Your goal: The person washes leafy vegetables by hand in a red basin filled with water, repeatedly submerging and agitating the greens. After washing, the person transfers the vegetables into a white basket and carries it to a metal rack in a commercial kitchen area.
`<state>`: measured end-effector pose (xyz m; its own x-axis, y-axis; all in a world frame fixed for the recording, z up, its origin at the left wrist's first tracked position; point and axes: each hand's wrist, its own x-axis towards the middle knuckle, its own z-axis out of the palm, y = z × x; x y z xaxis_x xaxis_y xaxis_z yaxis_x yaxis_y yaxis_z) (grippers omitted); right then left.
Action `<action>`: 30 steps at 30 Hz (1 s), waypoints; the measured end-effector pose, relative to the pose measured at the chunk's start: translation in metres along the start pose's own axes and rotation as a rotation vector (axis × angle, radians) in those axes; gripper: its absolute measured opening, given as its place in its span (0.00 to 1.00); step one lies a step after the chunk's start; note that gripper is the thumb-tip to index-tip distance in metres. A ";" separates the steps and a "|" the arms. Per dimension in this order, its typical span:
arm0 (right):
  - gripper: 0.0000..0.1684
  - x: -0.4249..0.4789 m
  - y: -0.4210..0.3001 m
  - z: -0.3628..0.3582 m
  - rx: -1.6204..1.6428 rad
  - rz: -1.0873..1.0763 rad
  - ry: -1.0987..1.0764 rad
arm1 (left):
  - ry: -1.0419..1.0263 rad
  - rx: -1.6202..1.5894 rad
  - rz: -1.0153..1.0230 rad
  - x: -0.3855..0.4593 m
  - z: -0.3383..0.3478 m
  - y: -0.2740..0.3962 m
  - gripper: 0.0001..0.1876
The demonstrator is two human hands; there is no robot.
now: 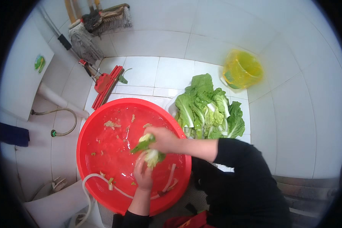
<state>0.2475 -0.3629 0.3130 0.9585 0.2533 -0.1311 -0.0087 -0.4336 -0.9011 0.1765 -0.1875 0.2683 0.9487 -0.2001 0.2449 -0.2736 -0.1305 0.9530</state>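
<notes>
A large red plastic basin [84,125] of water stands in front of me, with scraps of leaf floating in it. Above the water my right hand [161,139] grips leafy green cabbage [141,145], slightly blurred. My left hand [144,172] is just below, palm up, its fingers against a pale cabbage leaf [152,158]. Whether both hands hold one piece or two is unclear. A white hose [88,182] runs over the basin's near-left rim into the water. To the right of the basin, green cabbage leaves [205,108] lie heaped in a pale container [172,105].
A red-headed sponge mop [104,84] leans at the left, with string mops [82,37] behind it. A bin with a yellow bag [242,69] sits in the far right corner. White pipes [59,99] and a braided hose [74,114] are at the left wall.
</notes>
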 end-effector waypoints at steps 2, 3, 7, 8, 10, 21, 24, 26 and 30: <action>0.17 -0.013 -0.033 -0.063 -0.059 -0.035 0.178 | -0.011 -0.071 -0.044 0.003 0.001 -0.001 0.19; 0.14 -0.021 -0.052 -0.099 -0.132 -0.006 0.297 | -0.014 -0.114 -0.068 0.003 -0.001 -0.005 0.20; 0.24 -0.043 -0.056 -0.252 -0.450 -0.283 0.890 | -0.002 0.022 -0.421 -0.009 -0.028 -0.048 0.19; 0.23 -0.049 -0.058 -0.288 -0.561 -0.286 0.995 | 0.027 0.059 -0.481 -0.018 -0.041 -0.067 0.19; 0.22 -0.056 -0.041 -0.357 -0.616 -0.402 1.123 | 0.092 0.099 -0.657 -0.027 -0.053 -0.084 0.19; 0.22 -0.133 0.183 -0.484 -0.261 0.149 1.307 | 0.012 0.517 -0.679 -0.065 -0.112 -0.144 0.16; 0.16 -0.131 0.208 -0.436 -0.044 0.144 1.272 | 0.027 0.565 -0.747 -0.080 -0.125 -0.140 0.16; 0.13 -0.135 0.223 -0.409 0.040 0.123 1.244 | 0.063 0.536 -0.818 -0.099 -0.135 -0.147 0.15; 0.15 -0.155 0.241 -0.351 0.008 0.352 1.113 | 0.145 0.523 -0.759 -0.133 -0.147 -0.142 0.13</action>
<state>0.1967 -0.8105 0.2618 0.6231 -0.7800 0.0571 -0.3221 -0.3225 -0.8901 0.1129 0.0008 0.1268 0.9036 0.2366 -0.3572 0.4247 -0.6042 0.6742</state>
